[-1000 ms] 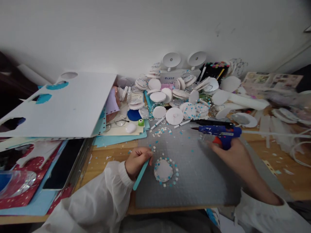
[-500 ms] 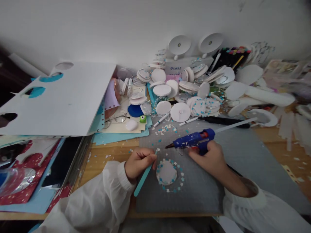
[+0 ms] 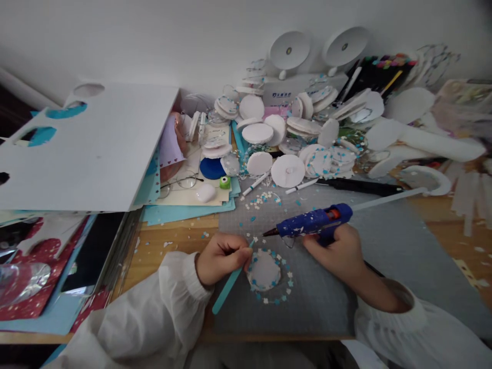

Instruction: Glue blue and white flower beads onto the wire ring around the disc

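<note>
Pinched in the fingers of my left hand (image 3: 223, 258) is a slim teal tool that looks like tweezers (image 3: 226, 290). A small white paper flower (image 3: 255, 239) shows at its upper tip. My right hand (image 3: 342, 251) is wrapped round the grip of a blue glue gun (image 3: 315, 221), whose dark nozzle points left, close to the flower but apart from it. A clear glue stick (image 3: 388, 199) sticks out of the gun's rear. Below the nozzle a round white disc (image 3: 264, 270), edged with blue and white flowers and ringed by a flowered wire, lies on the grey cutting mat (image 3: 307, 312).
Many white discs (image 3: 257, 133) and flowered wire rings are heaped along the back. Loose flowers (image 3: 263, 200) and two white markers (image 3: 255, 183) lie before them. Glasses (image 3: 187, 182) and a green punch (image 3: 225, 182) rest on paper. A white board (image 3: 96, 154) covers the left side.
The view has shifted a little. The glue gun's nozzle and the white flower at the teal tool's tip are nearer each other. Both hands keep their hold.
</note>
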`<action>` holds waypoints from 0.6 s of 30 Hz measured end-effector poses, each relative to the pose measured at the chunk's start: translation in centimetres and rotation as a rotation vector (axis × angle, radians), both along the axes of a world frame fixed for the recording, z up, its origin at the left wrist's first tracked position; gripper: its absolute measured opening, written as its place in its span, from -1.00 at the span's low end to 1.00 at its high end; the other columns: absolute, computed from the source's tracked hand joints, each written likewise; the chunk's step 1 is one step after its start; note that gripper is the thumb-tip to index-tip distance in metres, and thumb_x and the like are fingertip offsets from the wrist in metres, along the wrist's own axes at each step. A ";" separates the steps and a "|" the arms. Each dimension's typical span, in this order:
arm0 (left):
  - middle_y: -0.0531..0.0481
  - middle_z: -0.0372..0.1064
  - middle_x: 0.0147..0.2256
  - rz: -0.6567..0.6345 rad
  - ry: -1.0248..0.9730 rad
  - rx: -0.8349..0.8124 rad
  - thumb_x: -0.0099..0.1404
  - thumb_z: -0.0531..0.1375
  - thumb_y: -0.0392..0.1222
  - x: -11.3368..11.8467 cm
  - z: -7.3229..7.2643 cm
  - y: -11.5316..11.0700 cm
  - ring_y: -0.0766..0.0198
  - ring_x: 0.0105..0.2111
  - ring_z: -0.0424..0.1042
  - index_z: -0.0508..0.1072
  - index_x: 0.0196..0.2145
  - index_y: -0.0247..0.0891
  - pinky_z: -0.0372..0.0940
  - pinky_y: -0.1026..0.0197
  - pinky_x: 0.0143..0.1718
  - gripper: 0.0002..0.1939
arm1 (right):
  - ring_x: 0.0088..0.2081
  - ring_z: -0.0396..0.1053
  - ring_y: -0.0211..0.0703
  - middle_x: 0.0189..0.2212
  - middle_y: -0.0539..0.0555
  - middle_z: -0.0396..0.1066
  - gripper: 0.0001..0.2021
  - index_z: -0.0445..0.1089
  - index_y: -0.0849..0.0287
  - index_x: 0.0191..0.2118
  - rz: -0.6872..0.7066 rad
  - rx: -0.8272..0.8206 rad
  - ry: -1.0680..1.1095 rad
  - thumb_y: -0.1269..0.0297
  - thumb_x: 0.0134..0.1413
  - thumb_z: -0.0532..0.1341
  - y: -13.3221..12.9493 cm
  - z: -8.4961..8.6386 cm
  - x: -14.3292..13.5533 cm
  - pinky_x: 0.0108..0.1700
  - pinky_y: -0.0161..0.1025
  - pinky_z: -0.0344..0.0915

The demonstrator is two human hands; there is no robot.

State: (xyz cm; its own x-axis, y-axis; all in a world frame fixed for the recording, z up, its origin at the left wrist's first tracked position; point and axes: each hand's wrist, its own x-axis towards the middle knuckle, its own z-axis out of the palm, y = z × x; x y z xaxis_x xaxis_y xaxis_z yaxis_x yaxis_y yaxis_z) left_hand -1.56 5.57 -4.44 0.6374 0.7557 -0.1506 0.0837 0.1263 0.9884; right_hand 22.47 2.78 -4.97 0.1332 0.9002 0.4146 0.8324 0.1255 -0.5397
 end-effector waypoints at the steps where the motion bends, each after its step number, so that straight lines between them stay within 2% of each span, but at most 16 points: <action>1: 0.02 0.20 -0.71 -0.001 -0.005 0.003 0.21 0.12 0.08 0.0 0.0 0.0 0.39 -0.67 0.12 0.32 -0.73 -0.30 0.03 0.30 -0.61 -0.50 | -0.78 0.04 -0.34 -0.87 -0.08 0.08 -0.72 0.05 0.08 -0.79 0.006 -0.002 0.003 0.23 -0.27 0.15 0.0 -0.1 0.0 -0.68 -0.33 -0.02; 13: 0.01 0.21 -0.69 0.000 -0.064 0.010 0.23 0.13 0.03 0.1 -0.1 -0.1 0.40 -0.66 0.14 0.33 -0.73 -0.32 0.06 0.31 -0.60 -0.51 | -0.78 0.05 -0.34 -0.87 -0.07 0.10 -0.73 0.10 0.10 -0.79 0.043 -0.027 -0.012 0.22 -0.25 0.15 0.0 -0.2 -0.1 -0.69 -0.33 -0.01; 18: 0.01 0.22 -0.69 -0.009 -0.060 0.017 0.23 0.12 0.07 0.0 -0.3 -0.1 0.40 -0.66 0.15 0.32 -0.72 -0.33 0.07 0.33 -0.61 -0.50 | -0.80 -0.01 -0.36 -0.89 -0.10 0.00 -0.67 0.01 0.08 -0.80 0.042 0.013 -0.050 0.21 -0.24 0.16 -0.1 -0.5 0.0 -0.69 -0.32 -0.07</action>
State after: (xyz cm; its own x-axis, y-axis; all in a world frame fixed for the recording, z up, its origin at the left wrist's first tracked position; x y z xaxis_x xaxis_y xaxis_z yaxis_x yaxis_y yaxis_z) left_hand -1.54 5.49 -4.73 0.6520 0.7518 -0.0988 0.0248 0.1091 0.9937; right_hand 22.47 2.71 -5.48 0.0740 0.8990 0.4318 0.8520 0.1681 -0.4959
